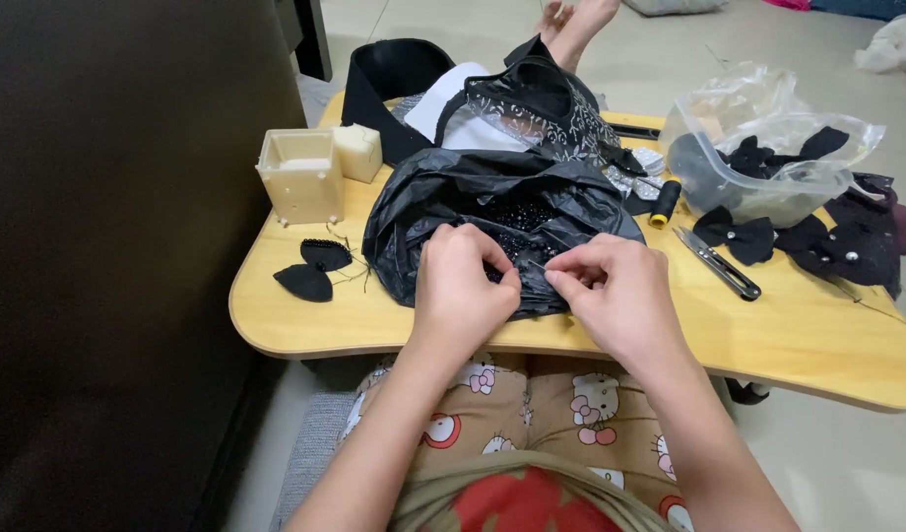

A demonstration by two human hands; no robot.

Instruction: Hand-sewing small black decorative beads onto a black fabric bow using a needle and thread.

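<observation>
A pale tiled floor runs behind the low wooden lap table (305,320) I work over, and I take the black plastic bag (492,202) at its middle as my landmark. My left hand (460,286) and right hand (611,291) sit together at the bag's near edge, each pinched shut; a thin needle (538,264) shows between the fingertips, though which hand grips it I cannot tell.

Risks, as I judge them: the needle could prick a fingertip, since the hands crowd so close, and the beads could spill if the slack bag gets tugged toward the table's near edge.

The bag lies open with a heap of small black beads (520,219) inside. Right of it, a clear plastic tub (744,182), lined with crinkled clear film, holds black fabric bows. Left of the bag stands a cream box (300,175), its inside hidden from me. A loose black bow (312,269) lies left of the bag; thread snips (719,264) and a black thread spool (665,202) lie to its right.
</observation>
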